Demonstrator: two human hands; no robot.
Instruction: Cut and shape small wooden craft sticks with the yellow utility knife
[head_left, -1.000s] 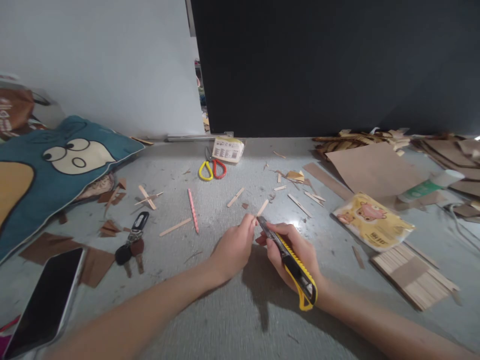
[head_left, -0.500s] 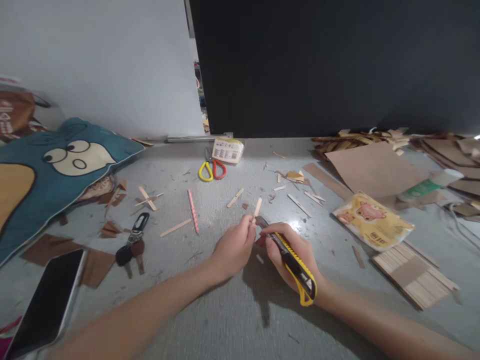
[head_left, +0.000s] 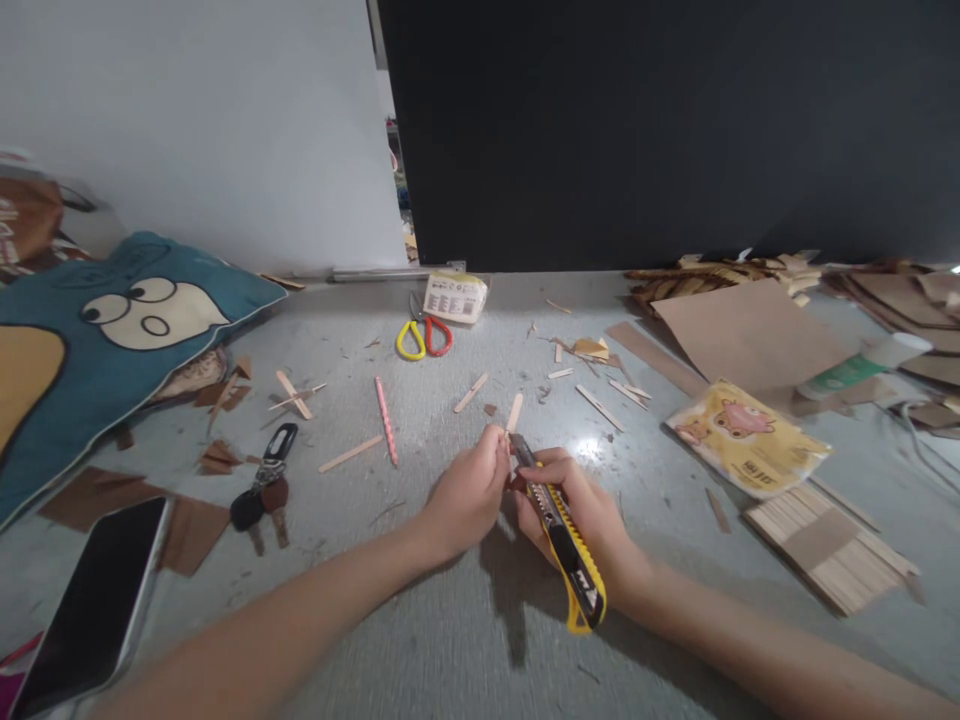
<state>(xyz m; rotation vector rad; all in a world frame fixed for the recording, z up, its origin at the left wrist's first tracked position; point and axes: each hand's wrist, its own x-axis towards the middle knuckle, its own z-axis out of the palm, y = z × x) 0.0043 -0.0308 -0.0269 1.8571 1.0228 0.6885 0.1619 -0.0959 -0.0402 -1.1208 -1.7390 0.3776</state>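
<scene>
My left hand [head_left: 472, 485] pinches a small wooden craft stick [head_left: 514, 411], whose pale rounded end points up and away from me. Wrapped in my right hand [head_left: 581, 505] is a yellow and black utility knife [head_left: 568, 547]. Its blade end lies against or very close to the stick, just beyond my left fingertips; the exact contact is too small to make out. Both hands are close together, low over the grey table [head_left: 420, 640]. Cut stick pieces [head_left: 471, 393] lie a little beyond them.
Left are a pink pencil [head_left: 386, 420], keys [head_left: 259, 508], a phone [head_left: 94, 595] and a blue pillow [head_left: 142, 310]. Scissors [head_left: 424, 339] lie at the back. On the right are a yellow packet [head_left: 746, 440], banded craft sticks [head_left: 829, 545], brown cardboard [head_left: 750, 330] and a glue tube [head_left: 862, 367].
My right hand has shifted slightly left, and the knife has swung so its handle end sits further left and nearer to me. My left hand still holds the stick in almost the same place.
</scene>
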